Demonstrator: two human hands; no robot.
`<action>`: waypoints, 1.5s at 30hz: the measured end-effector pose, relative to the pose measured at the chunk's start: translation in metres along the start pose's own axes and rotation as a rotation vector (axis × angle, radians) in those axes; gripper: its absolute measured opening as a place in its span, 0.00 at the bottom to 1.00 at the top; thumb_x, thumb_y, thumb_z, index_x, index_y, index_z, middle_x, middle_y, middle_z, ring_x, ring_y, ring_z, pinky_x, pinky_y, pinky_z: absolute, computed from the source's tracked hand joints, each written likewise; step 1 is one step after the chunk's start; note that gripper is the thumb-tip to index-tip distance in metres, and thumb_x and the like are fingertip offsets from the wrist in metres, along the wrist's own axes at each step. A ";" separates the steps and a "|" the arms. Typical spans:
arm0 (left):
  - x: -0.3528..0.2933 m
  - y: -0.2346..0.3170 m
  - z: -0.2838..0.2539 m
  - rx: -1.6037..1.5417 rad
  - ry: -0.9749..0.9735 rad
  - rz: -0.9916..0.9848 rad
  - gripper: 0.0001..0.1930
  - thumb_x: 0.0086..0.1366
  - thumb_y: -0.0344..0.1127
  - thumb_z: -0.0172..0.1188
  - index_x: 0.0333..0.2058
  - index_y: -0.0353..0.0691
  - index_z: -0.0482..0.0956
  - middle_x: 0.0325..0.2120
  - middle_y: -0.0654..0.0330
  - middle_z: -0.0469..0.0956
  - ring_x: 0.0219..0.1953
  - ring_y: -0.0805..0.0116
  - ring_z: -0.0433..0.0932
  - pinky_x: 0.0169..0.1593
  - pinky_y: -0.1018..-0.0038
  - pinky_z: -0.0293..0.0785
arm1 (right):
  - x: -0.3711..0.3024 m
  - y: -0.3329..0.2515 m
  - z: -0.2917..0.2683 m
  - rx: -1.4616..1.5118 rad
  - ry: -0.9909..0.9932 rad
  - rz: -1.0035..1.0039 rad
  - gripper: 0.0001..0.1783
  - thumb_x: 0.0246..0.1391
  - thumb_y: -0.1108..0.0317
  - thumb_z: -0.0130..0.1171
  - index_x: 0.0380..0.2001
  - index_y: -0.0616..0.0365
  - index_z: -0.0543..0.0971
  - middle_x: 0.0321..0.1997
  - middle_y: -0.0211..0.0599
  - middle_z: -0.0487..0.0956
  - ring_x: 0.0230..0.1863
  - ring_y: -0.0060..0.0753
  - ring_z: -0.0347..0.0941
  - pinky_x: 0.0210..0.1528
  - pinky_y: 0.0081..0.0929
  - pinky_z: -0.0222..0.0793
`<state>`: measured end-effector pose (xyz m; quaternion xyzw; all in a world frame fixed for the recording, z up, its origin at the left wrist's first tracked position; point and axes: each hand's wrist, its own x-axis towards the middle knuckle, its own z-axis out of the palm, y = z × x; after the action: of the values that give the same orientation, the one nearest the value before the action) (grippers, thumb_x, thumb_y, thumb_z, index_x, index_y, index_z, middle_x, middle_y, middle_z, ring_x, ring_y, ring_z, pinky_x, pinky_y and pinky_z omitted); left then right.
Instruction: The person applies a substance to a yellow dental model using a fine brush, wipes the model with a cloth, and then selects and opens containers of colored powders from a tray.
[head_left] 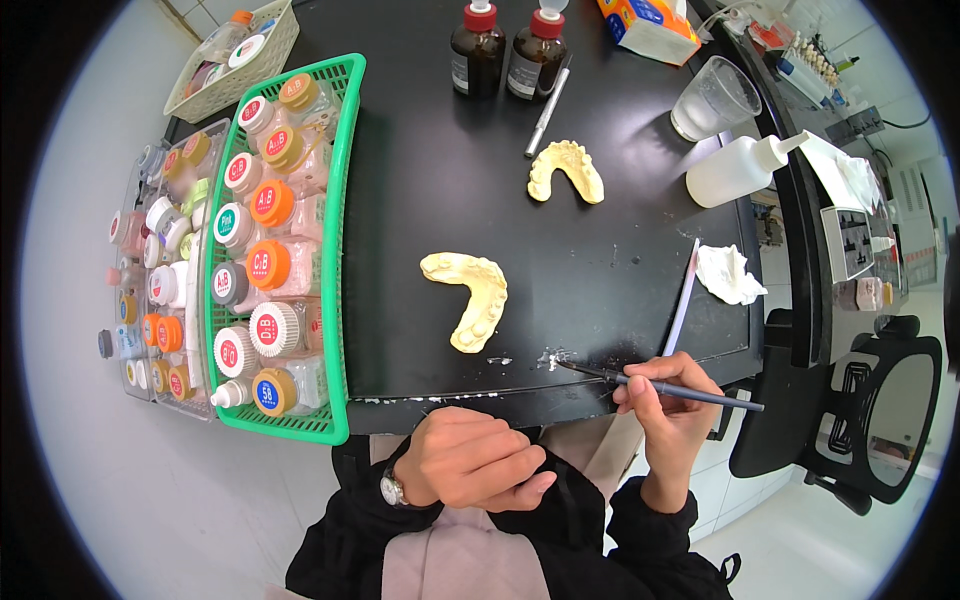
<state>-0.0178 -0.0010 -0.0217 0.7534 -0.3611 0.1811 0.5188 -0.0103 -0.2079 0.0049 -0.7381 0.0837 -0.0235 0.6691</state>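
Observation:
My right hand [668, 402] pinches a slim brush [712, 397] with a dark blue handle. The brush's dark tip touches a small white smear [550, 360] on the black table [420, 215]. My left hand [478, 458] is loosely curled at the table's front edge, with nothing showing in its fingers; a watch [392, 487] is on that wrist. Beyond the left hand lies a cream-coloured dental arch cast [482, 297]. Farther back is another horseshoe-shaped dental cast [568, 172]. A second white smear [499, 360] lies left of the brush tip.
To the left, a green basket [345, 250] holds several capped jars. Two brown bottles [478, 50] stand at the back beside a metal rod [548, 112]. On the right are a glass [715, 98], a white squeeze bottle [735, 172], a crumpled tissue [728, 275] and a pale stick [682, 297].

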 end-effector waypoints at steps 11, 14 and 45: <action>0.000 0.000 0.001 0.004 0.001 0.007 0.07 0.46 0.31 0.63 0.25 0.36 0.78 0.16 0.63 0.73 0.12 0.72 0.70 0.15 0.80 0.64 | 0.001 0.000 0.001 -0.027 -0.018 -0.011 0.04 0.45 0.80 0.60 0.28 0.68 0.77 0.22 0.37 0.79 0.24 0.24 0.76 0.29 0.14 0.69; 0.000 0.000 0.001 0.005 -0.001 0.007 0.07 0.46 0.31 0.63 0.25 0.36 0.78 0.16 0.63 0.73 0.12 0.72 0.70 0.15 0.80 0.64 | 0.000 0.000 0.002 -0.002 0.001 -0.012 0.04 0.46 0.80 0.60 0.28 0.68 0.77 0.22 0.38 0.79 0.25 0.24 0.77 0.30 0.15 0.69; 0.001 0.000 0.000 0.004 -0.021 -0.002 0.08 0.45 0.31 0.63 0.25 0.36 0.77 0.16 0.63 0.72 0.12 0.73 0.68 0.15 0.80 0.63 | 0.005 -0.003 -0.003 -0.114 -0.108 -0.077 0.06 0.40 0.81 0.60 0.27 0.69 0.79 0.23 0.37 0.79 0.25 0.23 0.76 0.29 0.13 0.68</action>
<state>-0.0173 -0.0010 -0.0209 0.7567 -0.3654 0.1735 0.5136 -0.0054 -0.2116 0.0078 -0.7778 0.0203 -0.0043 0.6281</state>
